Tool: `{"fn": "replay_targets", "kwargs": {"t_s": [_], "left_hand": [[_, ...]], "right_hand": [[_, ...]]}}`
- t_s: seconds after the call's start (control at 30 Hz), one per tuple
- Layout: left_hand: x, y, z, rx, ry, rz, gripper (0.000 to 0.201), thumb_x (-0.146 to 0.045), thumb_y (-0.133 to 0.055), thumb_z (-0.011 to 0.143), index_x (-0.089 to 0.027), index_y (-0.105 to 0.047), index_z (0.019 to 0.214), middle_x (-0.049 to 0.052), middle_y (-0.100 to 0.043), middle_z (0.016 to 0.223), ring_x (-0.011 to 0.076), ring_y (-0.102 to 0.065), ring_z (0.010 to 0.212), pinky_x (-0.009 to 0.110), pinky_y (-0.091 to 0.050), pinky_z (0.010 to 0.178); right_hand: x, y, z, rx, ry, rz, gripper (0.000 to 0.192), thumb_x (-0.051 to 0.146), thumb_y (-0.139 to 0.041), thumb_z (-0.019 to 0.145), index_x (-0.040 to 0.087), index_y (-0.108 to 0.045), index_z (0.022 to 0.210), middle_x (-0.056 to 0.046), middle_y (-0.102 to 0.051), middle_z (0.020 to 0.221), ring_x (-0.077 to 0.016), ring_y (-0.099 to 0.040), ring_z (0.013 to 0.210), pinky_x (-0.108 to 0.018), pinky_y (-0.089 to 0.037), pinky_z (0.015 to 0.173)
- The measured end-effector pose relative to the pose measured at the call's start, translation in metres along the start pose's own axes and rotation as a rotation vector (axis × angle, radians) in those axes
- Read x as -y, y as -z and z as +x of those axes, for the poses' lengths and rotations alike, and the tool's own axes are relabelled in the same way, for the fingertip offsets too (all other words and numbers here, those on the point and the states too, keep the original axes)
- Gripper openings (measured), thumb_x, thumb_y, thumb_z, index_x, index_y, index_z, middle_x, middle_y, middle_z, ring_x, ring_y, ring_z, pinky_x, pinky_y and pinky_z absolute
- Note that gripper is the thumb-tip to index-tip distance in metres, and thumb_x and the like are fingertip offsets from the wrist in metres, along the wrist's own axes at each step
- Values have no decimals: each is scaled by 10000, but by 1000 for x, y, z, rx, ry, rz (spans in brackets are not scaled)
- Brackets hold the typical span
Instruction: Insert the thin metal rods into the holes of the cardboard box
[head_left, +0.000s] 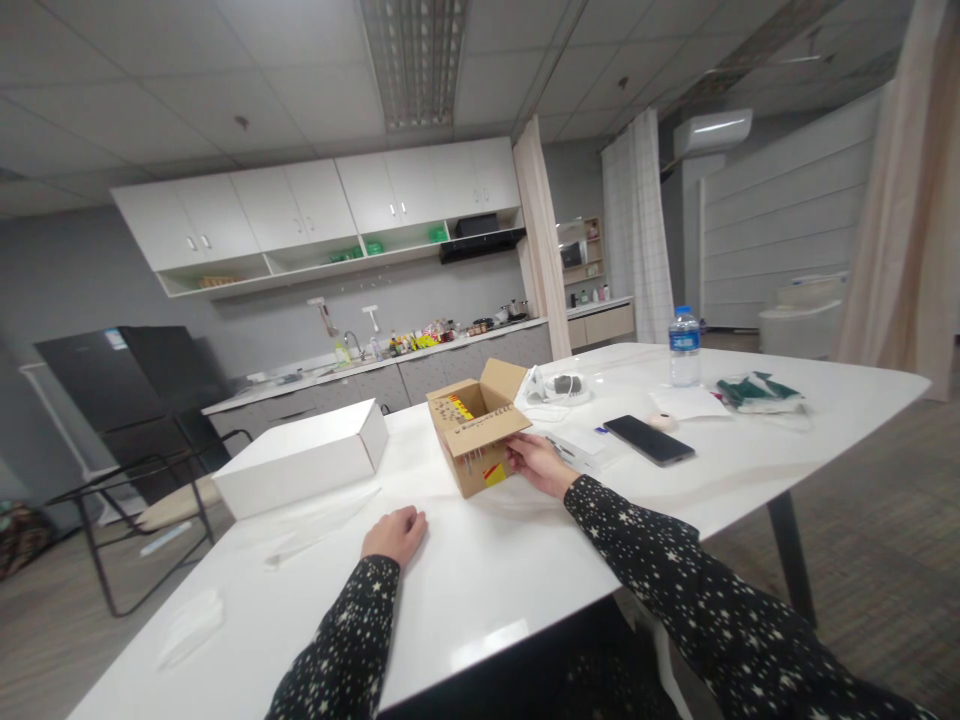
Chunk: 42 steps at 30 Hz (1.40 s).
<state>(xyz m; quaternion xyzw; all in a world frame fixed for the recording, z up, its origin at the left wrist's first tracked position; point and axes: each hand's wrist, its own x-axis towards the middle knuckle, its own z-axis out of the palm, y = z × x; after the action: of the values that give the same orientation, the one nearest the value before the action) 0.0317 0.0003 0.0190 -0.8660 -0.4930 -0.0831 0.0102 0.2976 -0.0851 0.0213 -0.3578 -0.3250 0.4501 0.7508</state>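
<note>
From my remote seat I saw the right hand [538, 462] resting against the near right side of the small cardboard box [476, 430], its fingers [519, 455] loosely spread and touching the box just under the open front flap rather than clamped on it. The box sat near the middle of the white desk [480, 590], at about eleven o'clock from that hand, flaps up, its long axis running from roughly seven to one o'clock. The left hand [395, 534] lay curled shut on the bare desk, holding nothing, well short of the box, which stood at about one o'clock from it; the right hand was plainly the nearer. A closed white box [304, 457] stood to the left at ten o'clock, apart from the cardboard one. To the right, at two o'clock, lay a dark phone [649, 439], with a water bottle [684, 347] and a green packet [759, 392] farther back. Nothing stood between either hand and the cardboard box.
</note>
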Motion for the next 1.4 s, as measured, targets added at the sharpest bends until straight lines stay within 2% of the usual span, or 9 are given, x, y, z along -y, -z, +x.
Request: {"fn": "replay_targets", "kwargs": {"t_s": [0.2, 0.53, 0.73, 0.97, 1.23, 1.4], "left_hand": [[-1, 1, -1, -7, 2, 3, 367, -433, -320, 872, -224, -570, 703, 60, -679, 807, 227, -622, 836, 275, -366, 646], [-2, 3, -2, -4, 8, 0, 368, -434, -333, 873, -225, -583, 702, 50, -684, 804, 206, -622, 822, 259, -369, 646], [-2, 1, -1, -2, 0, 8, 368, -432, -323, 872, -225, -581, 712, 55, -686, 814, 216, -623, 829, 267, -362, 636], [0, 0, 0, -10, -3, 7, 373, -439, -325, 871, -227, -583, 703, 51, -685, 796, 210, -624, 816, 262, -363, 634], [1, -1, 1, -7, -11, 0, 378, -438, -319, 873, -224, -584, 707, 66, -689, 809, 223, -630, 825, 270, -364, 633], [0, 0, 1, -6, -3, 1, 370, -440, -331, 873, -231, -586, 704, 48, -691, 807, 210, -629, 818, 259, -369, 637]], "right_hand": [[-2, -5, -3, 62, -53, 6, 174, 221, -728, 690, 142, -578, 728, 3, -559, 591, -95, -503, 537, -207, -349, 451], [-1, -8, -4, 64, -134, 17, 134, 191, -679, 767, 125, -571, 723, -21, -577, 583, -83, -493, 496, -200, -353, 442], [-1, -9, -4, 57, -116, 33, 94, 173, -623, 810, 118, -586, 744, -11, -568, 564, -75, -483, 485, -188, -345, 440], [-4, -7, 0, 55, -84, 25, 98, 194, -639, 797, 133, -579, 749, -9, -571, 571, -81, -485, 496, -193, -337, 440], [-9, -6, -1, 83, -113, -93, 109, 207, -651, 770, 116, -596, 742, -32, -598, 581, -83, -491, 486, -198, -328, 434], [-13, -6, 1, 117, -62, -192, 150, 247, -662, 747, 122, -603, 690, -26, -603, 561, -82, -470, 446, -209, -312, 417]]}}
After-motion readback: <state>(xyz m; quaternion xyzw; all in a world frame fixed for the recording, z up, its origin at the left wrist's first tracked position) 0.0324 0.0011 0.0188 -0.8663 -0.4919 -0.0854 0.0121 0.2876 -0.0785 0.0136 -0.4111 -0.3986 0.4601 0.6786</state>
